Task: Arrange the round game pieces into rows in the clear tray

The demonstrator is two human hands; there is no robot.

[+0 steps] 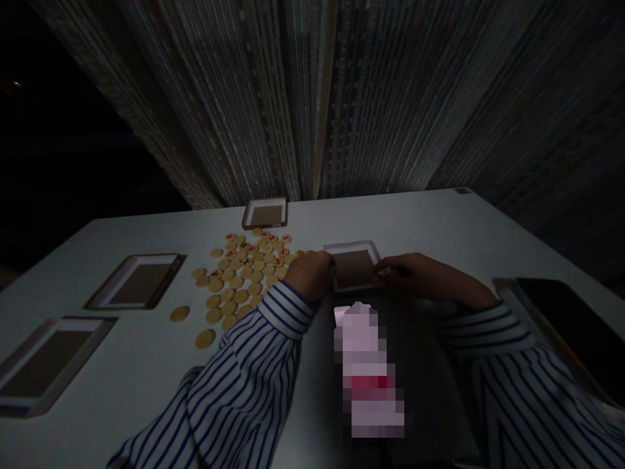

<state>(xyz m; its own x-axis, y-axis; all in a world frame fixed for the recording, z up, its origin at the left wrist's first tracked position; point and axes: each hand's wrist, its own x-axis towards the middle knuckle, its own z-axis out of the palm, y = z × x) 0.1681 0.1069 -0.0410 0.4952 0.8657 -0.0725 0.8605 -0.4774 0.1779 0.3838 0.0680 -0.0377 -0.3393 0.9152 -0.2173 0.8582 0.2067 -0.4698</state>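
Beside the loose round pieces (237,282), the left hand (311,273) curls its fingers on the left edge of a shallow box (355,268), whose right edge the right hand (415,272) pinches with its fingertips, a 2-sided hold that wants light, even pressure.

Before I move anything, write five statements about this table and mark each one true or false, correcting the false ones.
1. The left hand and the right hand are at opposite sides of one shallow tray. True.
2. All the round pieces are stacked inside a tray. False: the round pieces lie spread loose on the pale table.
3. A second tray sits beyond the pieces, near the table's far edge. True.
4. Every visible piece bears a red mark. False: many show no mark.
5. Both sleeves are plain. False: the sleeves have dark blue stripes.
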